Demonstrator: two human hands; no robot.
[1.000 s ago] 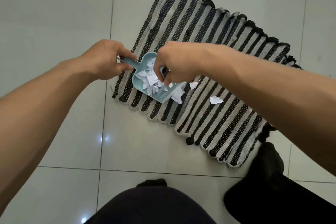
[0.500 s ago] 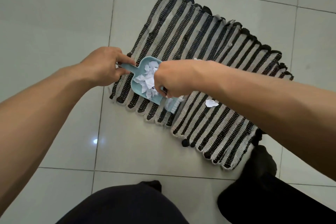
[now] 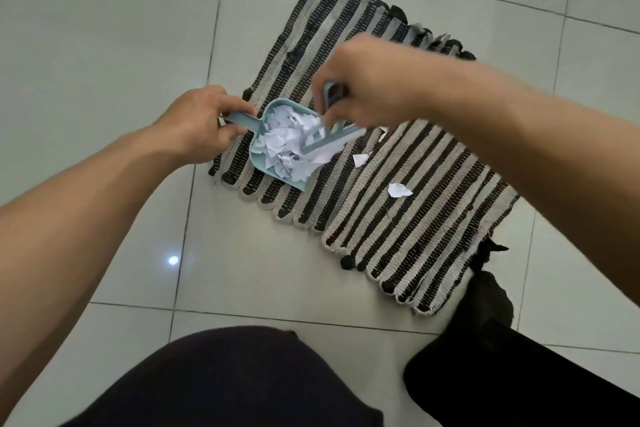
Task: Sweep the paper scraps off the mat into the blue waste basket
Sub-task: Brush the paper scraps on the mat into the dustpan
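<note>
A black-and-beige striped mat (image 3: 415, 218) lies on the tiled floor. On its left end rests a small light-blue dustpan (image 3: 258, 163) piled with white paper scraps (image 3: 284, 142). My left hand (image 3: 197, 128) grips the dustpan's handle. My right hand (image 3: 367, 90) holds a small light-blue brush (image 3: 329, 142), whose head sits over the pan's mouth against the scraps. Two loose scraps lie on the mat, one (image 3: 360, 159) just right of the pan and another (image 3: 399, 190) farther right. No blue waste basket is in view.
Pale floor tiles (image 3: 104, 28) surround the mat. My dark-clothed knees (image 3: 221, 378) fill the bottom of the view, and a black-socked foot (image 3: 488, 298) touches the mat's near right corner.
My right hand has lifted up and to the right, and the brush head now shows at the pan's mouth. More scraps are piled in the pan. My left hand stays on the handle.
</note>
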